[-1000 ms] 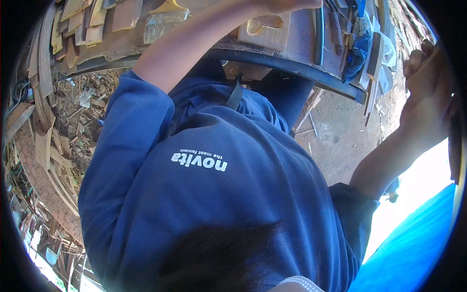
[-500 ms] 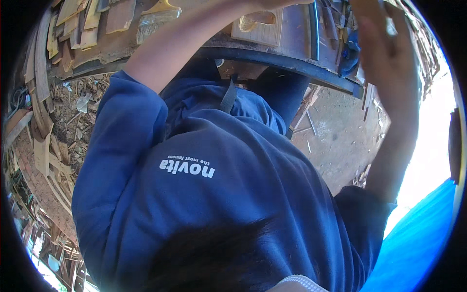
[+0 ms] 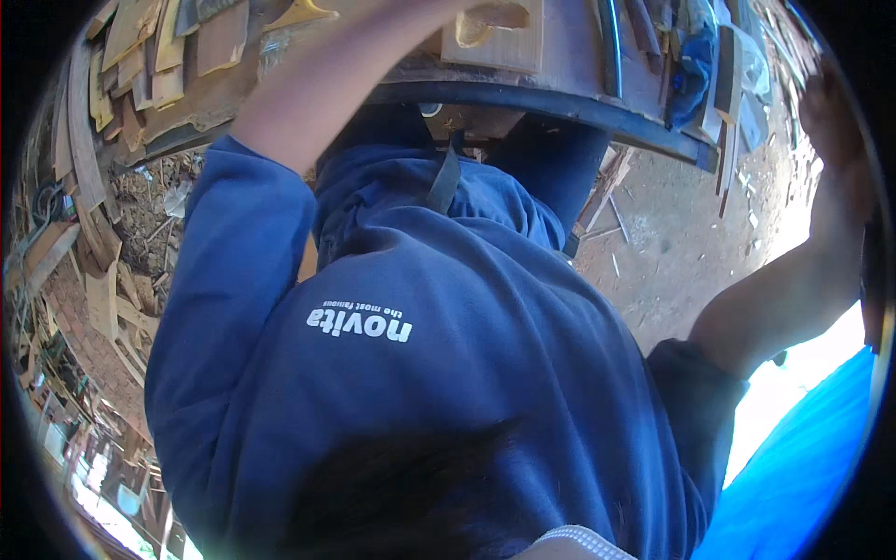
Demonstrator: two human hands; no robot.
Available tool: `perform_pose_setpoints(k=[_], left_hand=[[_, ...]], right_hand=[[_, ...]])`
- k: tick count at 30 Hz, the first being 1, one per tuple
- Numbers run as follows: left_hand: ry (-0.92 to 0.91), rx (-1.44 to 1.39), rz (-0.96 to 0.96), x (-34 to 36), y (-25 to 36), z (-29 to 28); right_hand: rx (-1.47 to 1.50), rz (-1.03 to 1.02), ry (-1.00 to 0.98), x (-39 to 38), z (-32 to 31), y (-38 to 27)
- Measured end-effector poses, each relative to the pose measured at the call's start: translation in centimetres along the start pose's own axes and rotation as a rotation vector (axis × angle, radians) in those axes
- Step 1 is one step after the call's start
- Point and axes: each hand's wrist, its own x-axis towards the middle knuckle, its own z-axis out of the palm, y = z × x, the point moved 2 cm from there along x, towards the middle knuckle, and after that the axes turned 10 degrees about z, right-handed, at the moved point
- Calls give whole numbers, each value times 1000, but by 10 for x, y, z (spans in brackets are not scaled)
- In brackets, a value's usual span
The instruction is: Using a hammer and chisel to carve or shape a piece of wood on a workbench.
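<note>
My left forearm (image 3: 327, 89) reaches up across the worktable, and its hand lies beyond the upper edge of the picture. Close by the forearm is a flat wooden board (image 3: 513, 58) with a yellowish hollowed shape on it. My right hand (image 3: 833, 126) is lifted out to the far right, away from the table, dim against the dark rim. Whether its fingers are closed or hold anything does not show. A yellow wooden piece (image 3: 303, 13) lies left of my left forearm.
Stacked wood slats (image 3: 154, 42) cover the table's left part. A long bluish rod (image 3: 611, 47), a blue cloth (image 3: 692, 79) and thin strips (image 3: 729, 75) lie at its right. The dark table edge (image 3: 560, 105) runs before me. Scrap wood (image 3: 103, 299) litters the ground at left.
My right hand has swung outward to the right, away from the table. My left hand has slipped out past the upper edge. The view has shifted slightly.
</note>
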Motion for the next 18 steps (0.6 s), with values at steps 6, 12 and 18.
perform_pose_setpoints(k=[6, 12, 18], left_hand=[[-112, 93, -129, 14, -12, 53], [-106, 115, -60, 4, 19, 58], [-271, 164, -65, 10, 6, 73]], right_hand=[[-891, 126, 618, -109, 100, -122], [170, -254, 833, -137, 60, -79], [451, 110, 639, -149, 122, -104]])
